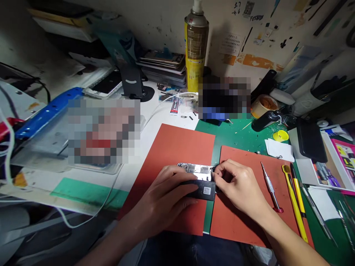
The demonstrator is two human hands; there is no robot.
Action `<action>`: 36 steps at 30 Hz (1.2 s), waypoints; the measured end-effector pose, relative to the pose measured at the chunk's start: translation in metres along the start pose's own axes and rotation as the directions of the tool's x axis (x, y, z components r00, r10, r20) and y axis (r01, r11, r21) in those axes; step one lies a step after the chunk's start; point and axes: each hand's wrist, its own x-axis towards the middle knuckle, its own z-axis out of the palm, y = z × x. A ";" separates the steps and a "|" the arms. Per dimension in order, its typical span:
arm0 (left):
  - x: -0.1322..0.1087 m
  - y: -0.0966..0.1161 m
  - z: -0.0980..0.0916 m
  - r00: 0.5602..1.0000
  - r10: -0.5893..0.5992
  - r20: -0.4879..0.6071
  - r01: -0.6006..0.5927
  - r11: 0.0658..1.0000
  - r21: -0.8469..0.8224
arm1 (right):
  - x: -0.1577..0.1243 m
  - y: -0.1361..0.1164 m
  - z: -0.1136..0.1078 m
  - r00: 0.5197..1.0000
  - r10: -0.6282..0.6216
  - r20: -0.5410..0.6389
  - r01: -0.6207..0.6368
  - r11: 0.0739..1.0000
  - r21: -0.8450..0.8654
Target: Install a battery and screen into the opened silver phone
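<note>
An opened phone (200,170) lies across the gap between two red mats, its circuit board showing at the top and a black battery (205,190) below. My left hand (163,195) lies over the phone's left part, fingers curled and resting on the battery. My right hand (238,184) is at the phone's right edge, fingertips pinched together against it. What they pinch is too small to make out.
Two red mats (172,147) lie on a green cutting mat (238,135). A screwdriver (270,186), yellow pry tools (295,199) and tweezers lie at right. A spray can (195,44), a stack of phones (163,64), a tape roll (262,105) and a glue tube (174,106) stand behind.
</note>
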 end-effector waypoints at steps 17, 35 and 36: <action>0.012 -0.004 0.013 1.000 0.011 -0.009 -0.010 0.995 0.103 | 0.003 -0.003 -0.007 0.993 0.112 0.039 -0.115 0.988 0.099; 0.013 -0.004 0.014 0.997 -0.028 0.070 0.024 0.999 0.047 | 0.001 -0.003 -0.005 0.992 0.122 0.039 -0.126 0.982 0.140; 0.013 -0.005 0.015 0.997 -0.020 0.071 0.017 0.999 0.045 | 0.001 -0.003 -0.005 0.992 0.119 0.038 -0.123 0.983 0.136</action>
